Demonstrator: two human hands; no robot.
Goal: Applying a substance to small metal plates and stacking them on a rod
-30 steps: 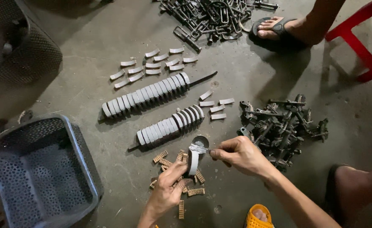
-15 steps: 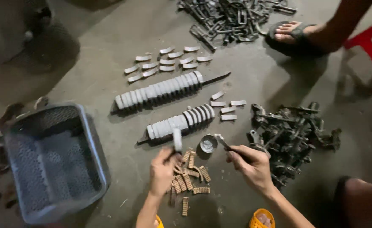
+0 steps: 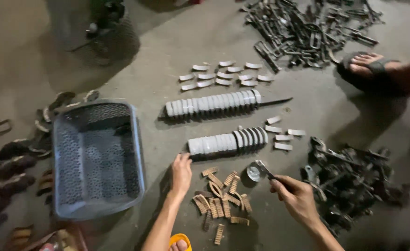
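A perforated grey basket [image 3: 98,158] lies on the concrete floor [image 3: 168,37]. Beside it, the nearer row of grey curved pieces [image 3: 227,142] is touched at its end by the open left hand [image 3: 181,173]. A thin tool [image 3: 264,169] is gripped in the closed right hand [image 3: 298,197], its tip at a small round tin [image 3: 253,174].

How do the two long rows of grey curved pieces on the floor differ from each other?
The upper row is longer and has a dark rod sticking out at its right end; the lower row is shorter and shows no such rod. The upper row's pieces sit evenly packed, while the lower row's right-hand pieces lean and fan apart. The left hand is at the lower row's left end; no hand is near the upper row. Both are stacks of similar grey curved pieces lying almost parallel.
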